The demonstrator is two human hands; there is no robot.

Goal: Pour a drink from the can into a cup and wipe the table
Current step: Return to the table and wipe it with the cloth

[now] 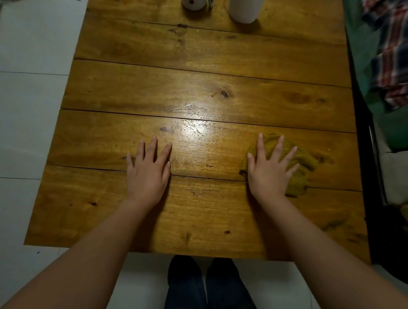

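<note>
- Glossy plank table, knotted wood, on white floor tiles.
- Left hand flat on bare wood, fingers spread, holding nothing.
- Right hand pressing crumpled mustard knit cloth, fingers straight.
- Two white cylinders at far edge; can or cup unclear.

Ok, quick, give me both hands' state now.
Left hand: open, flat on the table.
Right hand: open, pressing the cloth.

Left hand, right hand flat, fingers spread

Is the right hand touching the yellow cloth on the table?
Touching. In the head view the right hand lies flat with spread fingers on top of the yellow cloth, covering part of it, with no gap visible.
</note>
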